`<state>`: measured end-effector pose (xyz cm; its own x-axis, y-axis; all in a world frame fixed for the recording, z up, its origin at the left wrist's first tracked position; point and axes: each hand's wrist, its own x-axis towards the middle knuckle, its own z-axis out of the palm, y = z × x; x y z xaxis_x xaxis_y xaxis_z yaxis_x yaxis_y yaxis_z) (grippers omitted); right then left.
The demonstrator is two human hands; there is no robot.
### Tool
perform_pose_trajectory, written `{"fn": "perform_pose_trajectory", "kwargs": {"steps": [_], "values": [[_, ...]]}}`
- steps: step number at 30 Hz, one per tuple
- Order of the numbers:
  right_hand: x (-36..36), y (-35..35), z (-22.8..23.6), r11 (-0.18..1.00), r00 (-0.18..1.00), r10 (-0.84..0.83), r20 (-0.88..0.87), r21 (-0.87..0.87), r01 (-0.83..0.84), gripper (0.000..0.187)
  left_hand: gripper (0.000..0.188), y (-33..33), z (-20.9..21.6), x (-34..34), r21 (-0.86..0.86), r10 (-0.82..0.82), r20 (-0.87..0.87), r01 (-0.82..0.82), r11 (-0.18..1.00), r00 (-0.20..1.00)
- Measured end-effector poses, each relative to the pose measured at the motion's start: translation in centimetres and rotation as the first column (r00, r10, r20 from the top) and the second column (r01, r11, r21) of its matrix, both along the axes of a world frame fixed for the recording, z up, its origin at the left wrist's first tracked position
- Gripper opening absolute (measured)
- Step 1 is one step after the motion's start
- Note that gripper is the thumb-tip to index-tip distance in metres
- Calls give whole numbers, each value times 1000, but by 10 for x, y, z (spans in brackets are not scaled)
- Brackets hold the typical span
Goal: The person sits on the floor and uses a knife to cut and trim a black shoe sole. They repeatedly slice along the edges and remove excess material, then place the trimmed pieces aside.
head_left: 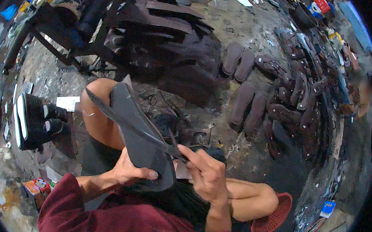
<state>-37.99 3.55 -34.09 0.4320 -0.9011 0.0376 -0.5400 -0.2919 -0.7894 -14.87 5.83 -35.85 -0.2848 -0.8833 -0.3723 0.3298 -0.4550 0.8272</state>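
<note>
My left hand (130,169) grips a dark grey shoe sole (141,147) near its lower end, with the thumb lying on its upper face. The sole is tilted, its far end pointing up and left past my knee. A long, narrow dark strip (107,110) runs along its left side and crosses over toward the right edge. At that edge, my right hand (205,170) is closed in a pinch around a small dark piece (176,152). Whether this is a blade or the end of the strip I cannot make out.
Brown soles (242,103) lie in pairs on the floor ahead, beside a heap of strapped sandals (295,85) at right. A dark metal frame (65,30) stands at far left, near stacked black soles (30,120). A red mesh basket (272,214) sits by my right knee.
</note>
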Motion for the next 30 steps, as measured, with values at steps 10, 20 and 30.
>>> {"fn": "perform_pose_trajectory", "kwargs": {"steps": [10, 20, 30], "values": [[-1, -11, -17, 986, 994, 94, 56, 136, -101, 43, 69, 12, -6, 10, -27, -111, -35, 110, 994, 993], [86, -55, -41, 961, 995, -97, -27, -264, 86, 44, 74, 14, -11, 7, 27, -209, 69, 207, 978, 976], [73, 2, -28, 981, 871, -159, 465, 174, 86, 37, 37, -24, 13, 41, 3, 208, 104, -210, 978, 973]]}}
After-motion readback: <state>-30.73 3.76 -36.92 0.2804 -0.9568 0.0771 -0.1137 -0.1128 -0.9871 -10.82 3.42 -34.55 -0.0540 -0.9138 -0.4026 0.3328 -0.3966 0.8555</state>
